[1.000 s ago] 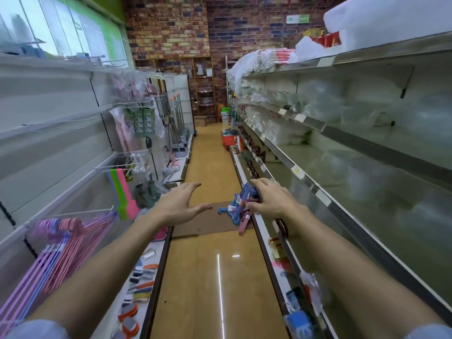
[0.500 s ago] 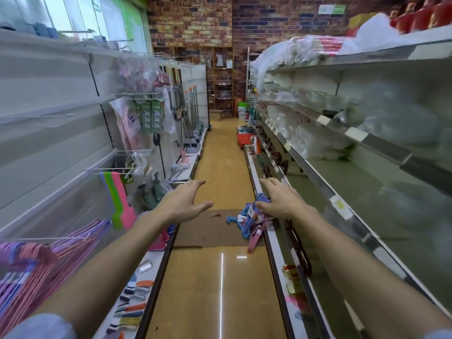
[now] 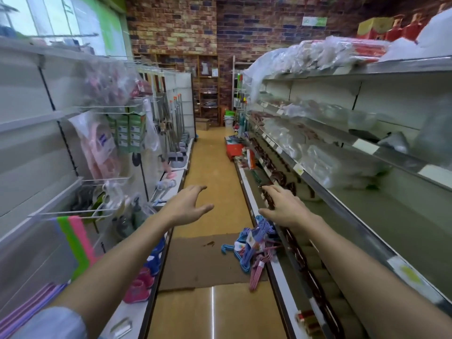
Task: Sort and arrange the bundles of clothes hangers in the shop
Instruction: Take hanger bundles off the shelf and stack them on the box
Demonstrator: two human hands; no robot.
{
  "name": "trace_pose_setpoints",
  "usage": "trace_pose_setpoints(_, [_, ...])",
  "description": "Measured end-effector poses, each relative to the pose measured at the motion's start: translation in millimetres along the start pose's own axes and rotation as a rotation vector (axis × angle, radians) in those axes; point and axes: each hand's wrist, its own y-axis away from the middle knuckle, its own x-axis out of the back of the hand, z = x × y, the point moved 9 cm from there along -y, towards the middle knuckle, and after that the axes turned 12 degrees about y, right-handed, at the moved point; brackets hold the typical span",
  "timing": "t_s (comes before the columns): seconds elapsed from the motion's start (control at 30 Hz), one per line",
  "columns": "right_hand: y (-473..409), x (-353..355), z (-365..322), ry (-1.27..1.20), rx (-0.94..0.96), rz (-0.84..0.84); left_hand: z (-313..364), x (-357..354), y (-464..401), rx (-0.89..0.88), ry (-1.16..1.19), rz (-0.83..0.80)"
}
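Observation:
A bundle of blue and pink clothes hangers (image 3: 254, 248) lies against the edge of the right bottom shelf, partly on the cardboard sheet (image 3: 195, 263) on the floor. My right hand (image 3: 283, 209) hovers just above and beyond the bundle with its fingers spread, holding nothing. My left hand (image 3: 188, 206) is stretched out over the aisle, open and empty. More pink and purple hangers (image 3: 27, 311) hang on a wire rack at the lower left.
Shelving runs along both sides of a narrow aisle. The left shelf (image 3: 171, 192) carries hooks with packets, mops and small shoes (image 3: 137, 289). The right shelves (image 3: 342, 204) hold plastic-wrapped goods. Red boxes (image 3: 233, 149) and buckets stand at the far end.
My right hand has let go of the hanger bundle, which now lies lower by the shelf edge. The view has tilted up slightly; both hands stay stretched forward.

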Motion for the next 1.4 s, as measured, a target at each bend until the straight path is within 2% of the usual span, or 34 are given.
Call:
trace_pose_setpoints(0.3, [-149, -23, 30, 0.047, -0.025, 0.000, -55, -21, -137, -0.051, 0.005, -0.019])
trace_pose_setpoints(0.5, [-269, -51, 36, 0.027, 0.008, -0.021, -105, -14, -235, -0.008, -0.048, -0.001])
trace_pose_setpoints(0.67, [-361, -67, 36, 0.047, 0.044, -0.015, -146, 3, -309, 0.052, -0.069, 0.079])
trace_pose_setpoints(0.9, [-460, -93, 31, 0.050, 0.089, -0.061, -199, -10, -388, 0.075, -0.047, 0.058])
trace_pose_setpoints(1.1, [-527, -123, 34, 0.063, 0.012, -0.076, -242, -21, -468, 0.025, 0.019, 0.033])
trace_pose_setpoints(1.2, [-555, -142, 40, 0.064, -0.065, -0.094, -259, -34, -505, 0.000, 0.124, 0.029])
trace_pose_setpoints(1.4, [-595, -198, 47, 0.078, -0.177, -0.155, -297, -90, -544, 0.011, 0.257, -0.032])
